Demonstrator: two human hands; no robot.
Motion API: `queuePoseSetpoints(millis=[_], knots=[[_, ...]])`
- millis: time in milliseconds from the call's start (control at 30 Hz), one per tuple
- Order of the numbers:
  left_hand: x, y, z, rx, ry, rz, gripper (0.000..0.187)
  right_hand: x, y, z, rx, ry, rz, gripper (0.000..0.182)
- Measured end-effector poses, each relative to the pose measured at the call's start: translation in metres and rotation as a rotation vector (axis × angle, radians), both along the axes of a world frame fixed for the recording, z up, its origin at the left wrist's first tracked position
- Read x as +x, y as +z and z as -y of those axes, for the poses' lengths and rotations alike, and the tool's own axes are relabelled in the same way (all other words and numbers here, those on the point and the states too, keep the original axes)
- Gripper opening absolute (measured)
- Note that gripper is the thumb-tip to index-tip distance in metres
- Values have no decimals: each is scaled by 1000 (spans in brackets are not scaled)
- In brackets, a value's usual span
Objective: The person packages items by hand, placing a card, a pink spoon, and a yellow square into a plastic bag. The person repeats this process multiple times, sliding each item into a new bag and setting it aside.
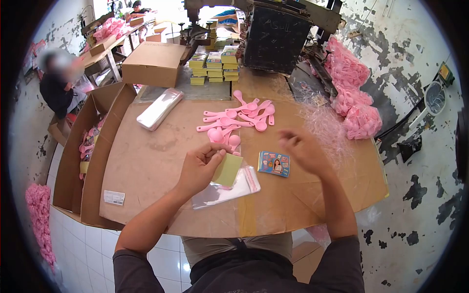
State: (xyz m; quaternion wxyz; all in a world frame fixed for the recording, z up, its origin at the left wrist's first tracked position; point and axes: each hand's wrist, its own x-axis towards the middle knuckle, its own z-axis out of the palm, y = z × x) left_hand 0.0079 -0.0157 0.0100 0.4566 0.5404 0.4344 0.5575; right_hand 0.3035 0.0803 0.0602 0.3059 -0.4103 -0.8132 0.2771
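Observation:
My left hand (202, 165) pinches a yellow-green card (228, 170) by its upper left edge. Below this card lie clear plastic sleeves (238, 191) in a flat stack, partly covered by it. My right hand (304, 150) is raised above the cardboard, slightly blurred, its fingers loosely apart with nothing visible in them. Just left of it, a small stack of printed cards (274, 164) lies face up, blue with pictures on top. Pink measuring spoons (228, 120) are heaped beyond my left hand, several of them overlapping.
A bundle of clear sleeves (160, 109) lies at the back left. An open carton (110, 110) stands along the left edge, near a closed box (153, 61). Stacks of cards (214, 64) stand at the back by a black machine (274, 41). Bagged pink items (359, 115) line the right side.

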Motion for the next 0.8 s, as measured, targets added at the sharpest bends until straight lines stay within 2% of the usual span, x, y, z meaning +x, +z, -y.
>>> queuePoseSetpoints(millis=[33, 100, 200, 300, 400, 600, 733, 800], knots=[[-1, 0, -1, -23, 6, -25, 23, -17, -6, 7, -115, 160, -15, 38], [0, 2, 0, -49, -4, 42, 23, -53, -12, 26, -109, 311, -154, 38], [2, -3, 0, -108, -16, 90, 24, -78, -40, 23, -372, 309, -407, 38], [3, -3, -1, -145, -16, 126, 24, -75, -43, 18, -514, 311, -452, 32], [1, -3, -1, -164, -31, 141, 24, -64, -35, 11, -599, 263, -389, 26], [-2, -16, -7, -104, -65, 97, 24, -59, -37, 12, -605, 243, -523, 18], [-5, -25, -11, -68, -81, 22, 23, -52, -47, 4, -612, 286, -469, 18], [-4, -22, -10, -30, -89, 66, 22, -49, -44, 4, -581, 299, -425, 18]])
